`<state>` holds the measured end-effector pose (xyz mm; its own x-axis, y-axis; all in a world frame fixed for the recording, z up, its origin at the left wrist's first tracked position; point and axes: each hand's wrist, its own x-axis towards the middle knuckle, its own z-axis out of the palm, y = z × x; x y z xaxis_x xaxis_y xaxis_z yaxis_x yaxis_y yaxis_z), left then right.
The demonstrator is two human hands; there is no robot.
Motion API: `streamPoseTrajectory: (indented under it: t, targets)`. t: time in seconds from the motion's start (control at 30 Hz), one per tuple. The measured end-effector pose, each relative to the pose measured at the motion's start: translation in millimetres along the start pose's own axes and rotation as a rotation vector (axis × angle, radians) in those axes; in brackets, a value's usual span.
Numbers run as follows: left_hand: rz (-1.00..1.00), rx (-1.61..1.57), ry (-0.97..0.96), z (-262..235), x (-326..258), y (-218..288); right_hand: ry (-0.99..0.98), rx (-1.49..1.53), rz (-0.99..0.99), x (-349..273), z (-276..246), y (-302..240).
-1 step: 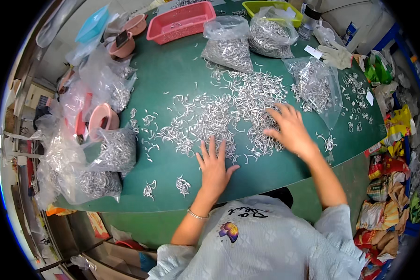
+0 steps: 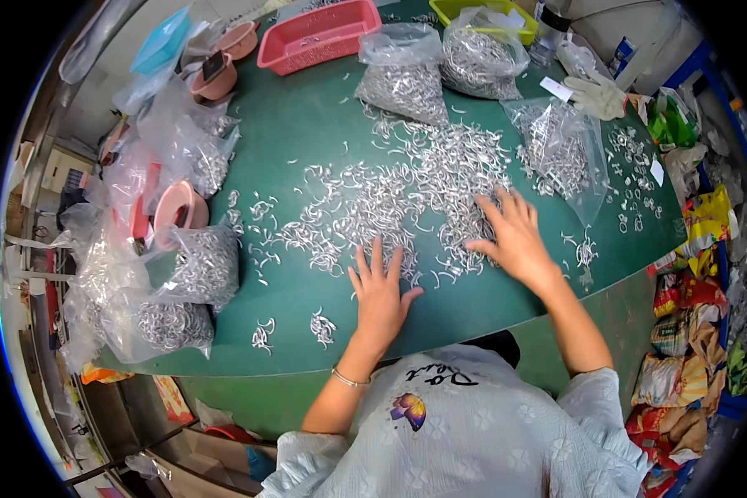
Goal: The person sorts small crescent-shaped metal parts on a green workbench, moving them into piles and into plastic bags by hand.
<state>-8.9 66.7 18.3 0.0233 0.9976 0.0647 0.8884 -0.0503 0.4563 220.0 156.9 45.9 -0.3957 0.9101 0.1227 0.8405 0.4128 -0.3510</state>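
With left hand (image 2: 379, 305) and right hand (image 2: 520, 242) splayed, treat loose curved metallic pieces (image 2: 372, 202) as likely light, stiff, slippery; pinch singly at mid-curve.

Bright, even light covers the smooth dark-green desk (image 2: 295, 124) and glints off the small curved silver metal pieces (image 2: 452, 158). Fisheye distortion bows the desk's near edge; black fills the corners, with blue fringing at lower left.

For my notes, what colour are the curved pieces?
The curved pieces are silver, clearest in the head view.
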Motion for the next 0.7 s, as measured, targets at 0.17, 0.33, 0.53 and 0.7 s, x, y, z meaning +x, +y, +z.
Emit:
streamPoseTrajectory:
  t: [0.17,0.33,0.53,0.7]
  targets:
    - [0.11,-0.035,0.125,14,19,-12,0.233,0.132,-0.104,-20,53,-28]
    - [0.123,-0.072,0.26,18,46,-20,0.271,0.326,-0.321,10,65,-31]
    - [0.01,-0.373,0.32,9,88,-31,0.421,0.491,-0.108,76,55,-9]
    - [0.108,-0.241,0.468,-9,71,-36,0.218,0.187,-0.156,28,40,-28]
